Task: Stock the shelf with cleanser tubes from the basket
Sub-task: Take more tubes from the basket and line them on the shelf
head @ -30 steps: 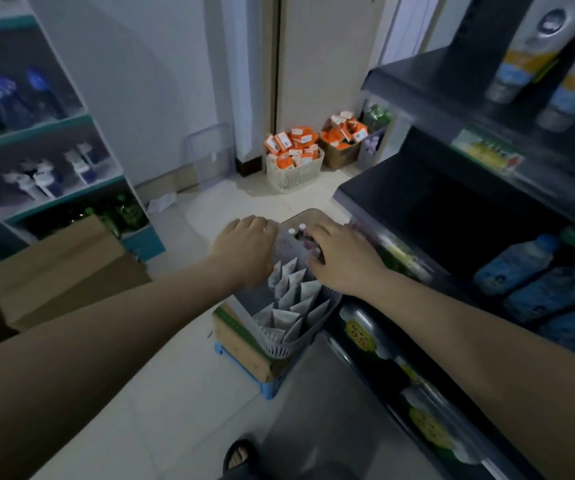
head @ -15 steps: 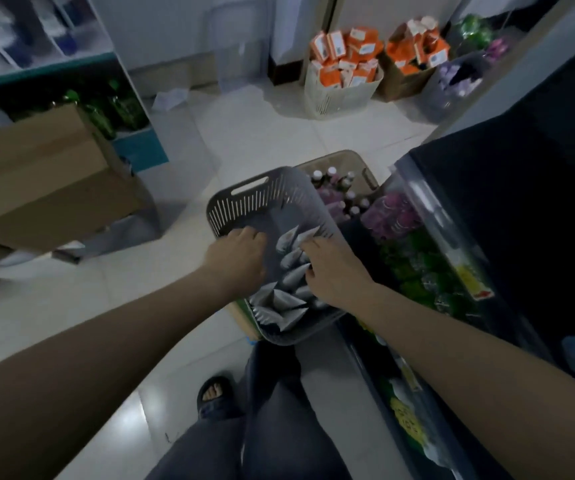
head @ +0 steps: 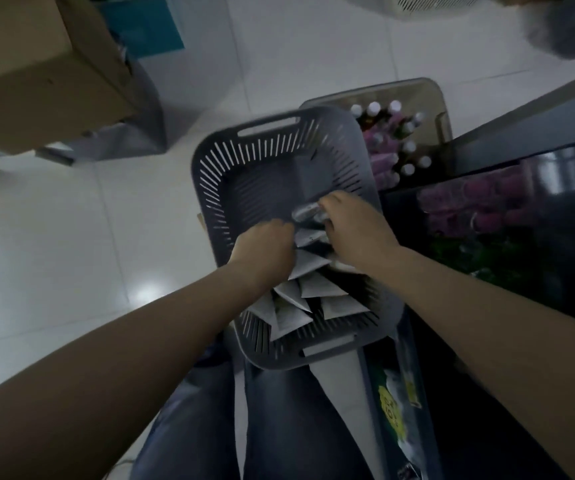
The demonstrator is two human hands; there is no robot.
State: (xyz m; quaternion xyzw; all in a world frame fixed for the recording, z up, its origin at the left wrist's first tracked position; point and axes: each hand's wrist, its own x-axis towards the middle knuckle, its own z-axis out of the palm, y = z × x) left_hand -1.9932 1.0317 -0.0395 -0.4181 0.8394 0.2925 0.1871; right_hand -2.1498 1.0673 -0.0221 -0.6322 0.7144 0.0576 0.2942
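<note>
Mostly flat-crimped tubes in slotted plastic basket

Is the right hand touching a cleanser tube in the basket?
Touching. Head view: the right hand grips one cleanser tube inside the basket, no gap.

Looks dim and underexposed throughout, with a cool grey-blue cast. Catches one soft white glare spot on the floor tiles left of the left hand, mirroring a light overhead. Smears with motion blur at the right hand and the cleanser tube in its fingers, and along the basket rim beyond both hands. Sinks into near-black on the shelf right of the right hand. Bends and stretches toward the edges, softening the cardboard box far left of the left hand.
</note>
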